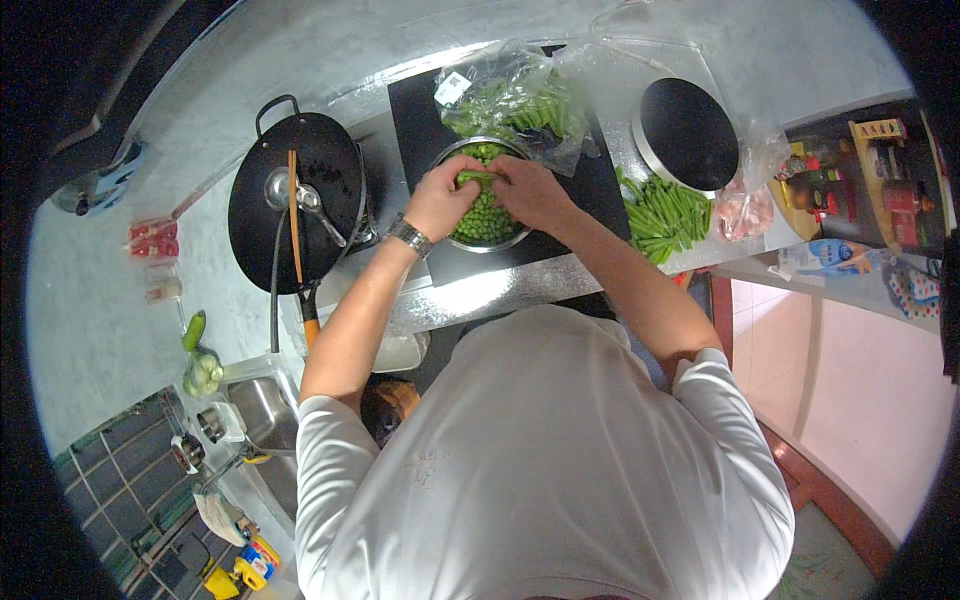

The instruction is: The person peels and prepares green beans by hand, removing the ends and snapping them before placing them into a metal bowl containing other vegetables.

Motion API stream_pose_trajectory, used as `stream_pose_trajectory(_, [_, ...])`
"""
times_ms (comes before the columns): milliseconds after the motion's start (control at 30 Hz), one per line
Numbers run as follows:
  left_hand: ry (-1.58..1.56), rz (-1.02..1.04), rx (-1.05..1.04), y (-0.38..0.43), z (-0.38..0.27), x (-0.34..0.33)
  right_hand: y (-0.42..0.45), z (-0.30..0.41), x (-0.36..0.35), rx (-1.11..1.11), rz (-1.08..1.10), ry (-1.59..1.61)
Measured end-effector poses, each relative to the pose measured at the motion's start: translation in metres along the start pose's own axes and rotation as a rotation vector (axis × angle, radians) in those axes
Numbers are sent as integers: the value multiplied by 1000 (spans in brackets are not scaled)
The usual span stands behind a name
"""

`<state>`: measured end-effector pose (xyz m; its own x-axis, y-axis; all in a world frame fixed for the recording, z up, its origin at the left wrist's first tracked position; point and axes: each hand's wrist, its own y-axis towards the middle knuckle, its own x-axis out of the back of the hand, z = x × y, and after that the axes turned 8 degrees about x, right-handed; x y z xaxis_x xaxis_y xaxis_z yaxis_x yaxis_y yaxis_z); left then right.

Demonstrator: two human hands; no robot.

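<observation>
Both hands meet over a round metal bowl (pixel 487 246) of shelled green peas (pixel 484 220). Between their fingertips is a green pea pod (pixel 477 177). My left hand (pixel 444 196) grips the pod's left part and wears a metal-band watch at the wrist. My right hand (pixel 529 191) pinches its right end. Just beyond the bowl lies a clear plastic bag (pixel 517 97) with many green pods. A pile of green pods (pixel 666 217) lies to the right on the counter. The bowl stands on a black board or panel (pixel 416 112).
On the left, a black wok (pixel 251 217) holds chopsticks (pixel 294 225), a ladle and a spoon. A round black-topped object (pixel 690 135) stands at the right, near a bag (pixel 742 212) of pinkish contents. A metal sink (pixel 262 411) is at the lower left.
</observation>
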<state>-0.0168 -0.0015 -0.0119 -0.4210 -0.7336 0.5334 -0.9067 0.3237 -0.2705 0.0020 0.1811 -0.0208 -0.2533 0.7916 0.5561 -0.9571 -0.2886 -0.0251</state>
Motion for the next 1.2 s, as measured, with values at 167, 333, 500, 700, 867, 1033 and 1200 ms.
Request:
stream_pose_trajectory(167, [-126,28,50,-3,-5,-1,0,-2,0,8,-14,56])
stream_pose_trajectory(333, [-86,20,31,-9,-10,3,0,-8,-3,61,-49,24])
stream_pose_trajectory(500, [-109,8,62,-6,-10,5,-4,4,0,102,-63,-99])
stream_pose_trajectory(700, [-182,-9,2,-10,-8,4,-7,1,2,80,-74,-11])
stream_pose_trajectory(867, [-565,98,101,-9,-2,4,-14,13,10,5,-93,223])
stream_pose_trajectory(1033, [-615,210,211,-24,-35,8,-38,17,30,-23,-150,258])
stream_pose_trajectory(1200, [-557,132,135,-34,-27,3,-94,-38,63,-26,-544,120])
